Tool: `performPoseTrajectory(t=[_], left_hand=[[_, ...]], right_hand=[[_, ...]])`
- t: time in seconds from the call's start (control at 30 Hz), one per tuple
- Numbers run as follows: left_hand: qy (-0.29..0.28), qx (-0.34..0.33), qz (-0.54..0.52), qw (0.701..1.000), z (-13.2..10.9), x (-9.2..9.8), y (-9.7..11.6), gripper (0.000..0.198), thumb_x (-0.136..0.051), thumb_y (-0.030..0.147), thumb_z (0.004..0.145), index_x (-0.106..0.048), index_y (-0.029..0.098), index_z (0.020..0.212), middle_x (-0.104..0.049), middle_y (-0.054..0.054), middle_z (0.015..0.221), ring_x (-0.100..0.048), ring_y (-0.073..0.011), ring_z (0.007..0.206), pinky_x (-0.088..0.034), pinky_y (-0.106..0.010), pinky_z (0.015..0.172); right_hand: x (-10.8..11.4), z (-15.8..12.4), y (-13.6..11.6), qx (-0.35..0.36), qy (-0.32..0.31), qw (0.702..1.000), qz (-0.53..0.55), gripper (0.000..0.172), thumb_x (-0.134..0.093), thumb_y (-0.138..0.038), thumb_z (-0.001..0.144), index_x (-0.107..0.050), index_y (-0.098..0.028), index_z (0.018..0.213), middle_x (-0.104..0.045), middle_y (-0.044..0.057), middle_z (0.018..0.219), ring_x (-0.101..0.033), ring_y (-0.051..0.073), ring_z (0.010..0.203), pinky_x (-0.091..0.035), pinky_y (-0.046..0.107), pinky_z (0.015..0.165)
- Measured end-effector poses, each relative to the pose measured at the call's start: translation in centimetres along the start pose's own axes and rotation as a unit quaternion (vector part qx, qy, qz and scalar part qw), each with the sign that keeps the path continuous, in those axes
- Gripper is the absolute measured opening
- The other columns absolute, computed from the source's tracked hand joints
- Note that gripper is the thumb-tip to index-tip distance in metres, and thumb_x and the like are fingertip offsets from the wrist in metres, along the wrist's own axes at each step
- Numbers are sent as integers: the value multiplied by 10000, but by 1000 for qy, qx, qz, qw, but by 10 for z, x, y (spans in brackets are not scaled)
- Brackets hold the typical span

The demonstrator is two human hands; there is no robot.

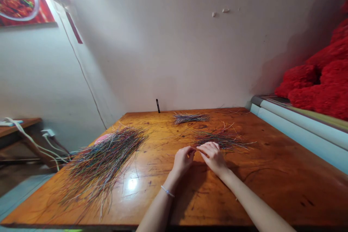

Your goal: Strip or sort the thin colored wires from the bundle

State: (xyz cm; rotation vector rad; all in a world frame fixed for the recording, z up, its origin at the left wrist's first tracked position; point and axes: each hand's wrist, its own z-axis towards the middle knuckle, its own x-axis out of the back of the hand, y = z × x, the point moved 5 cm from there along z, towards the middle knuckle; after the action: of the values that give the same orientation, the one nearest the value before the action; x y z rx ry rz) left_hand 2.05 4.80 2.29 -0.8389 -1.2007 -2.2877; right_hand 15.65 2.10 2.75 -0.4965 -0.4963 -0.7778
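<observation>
My left hand (pixel 183 158) and my right hand (pixel 212 156) meet above the middle of a glossy wooden table (pixel 272 174). Both have their fingers pinched together, fingertips almost touching, on something too thin to make out, perhaps a strand. Just beyond my right hand lies a small loose pile of thin multicoloured strands (pixel 219 138). A much larger heap of the same strands (pixel 104 159) spreads over the table's left side. A small neat bundle (pixel 190 117) lies near the far edge.
A small dark upright object (pixel 158 106) stands at the table's back edge against the white wall. A pale blue ledge (pixel 299 127) with red fluffy material (pixel 320 83) runs along the right. Cables and a plug (pixel 46 134) sit at the left.
</observation>
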Motion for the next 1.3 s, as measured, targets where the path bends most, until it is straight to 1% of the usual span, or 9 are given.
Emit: performPoseTrajectory(t=[0.17,0.33,0.43,0.53,0.6,0.8,0.97,1.13,1.3], left_hand=[[-11,-4,-14,1000,-1,-1,2,168,-494,166,782,-656,197,751,-664,-6,669,-580,-125,627,-418,-195,605],[-27,1,7,1000,-1,-2,3,190,-484,148,787,-661,211,760,-671,0,677,-596,-130,653,-412,-199,622],[-28,6,17,999,1,0,1,191,-484,159,796,-665,219,793,-682,-6,714,-605,-138,677,-413,-207,637],[-14,16,21,1000,3,4,-4,187,-483,176,805,-665,215,798,-683,-11,717,-608,-142,681,-417,-211,643],[-5,20,15,1000,4,4,-7,190,-482,169,803,-666,212,787,-681,-9,705,-607,-140,673,-421,-208,639],[-6,6,-21,1000,3,-3,-9,187,-489,151,795,-671,193,786,-676,-15,690,-608,-129,652,-438,-197,635],[-6,-5,-55,998,4,-5,-8,185,-494,143,789,-674,176,760,-670,-19,666,-603,-124,629,-443,-195,625],[-9,-4,-89,996,4,-7,-8,188,-490,165,796,-675,164,760,-668,-25,657,-602,-125,624,-447,-196,620],[-19,-5,-81,996,4,-6,-6,239,-464,233,831,-677,162,747,-663,-30,653,-590,-124,618,-438,-193,610]], right_hand=[[-1,-1,-1,8,-8,1000,21,222,-522,-94,805,-655,-253,883,-657,7,758,-535,182,772,-358,345,772],[-1,-2,0,25,-15,999,23,313,-487,-25,780,-673,-265,857,-649,14,763,-520,191,772,-356,352,764],[0,-3,6,1,1,1000,10,310,-481,-26,779,-670,-258,859,-642,17,746,-518,192,758,-359,348,745],[3,-3,14,-31,24,999,-16,277,-484,-42,784,-665,-247,831,-627,17,711,-520,196,749,-364,348,736],[4,-3,16,-41,28,998,-26,250,-492,-57,789,-660,-241,816,-624,17,706,-524,197,752,-368,352,745],[-2,-1,6,-7,-5,1000,2,158,-512,-142,828,-639,-236,831,-637,15,754,-541,189,761,-372,366,808],[-7,-2,0,20,-29,999,27,152,-497,-157,845,-634,-222,858,-636,27,756,-558,181,744,-395,335,750],[-7,-3,1,28,-31,999,24,146,-515,-152,842,-633,-217,896,-638,25,774,-564,171,736,-393,317,728],[-7,-5,2,37,-27,999,14,188,-479,-122,852,-645,-205,887,-617,41,769,-541,178,729,-408,315,698]])
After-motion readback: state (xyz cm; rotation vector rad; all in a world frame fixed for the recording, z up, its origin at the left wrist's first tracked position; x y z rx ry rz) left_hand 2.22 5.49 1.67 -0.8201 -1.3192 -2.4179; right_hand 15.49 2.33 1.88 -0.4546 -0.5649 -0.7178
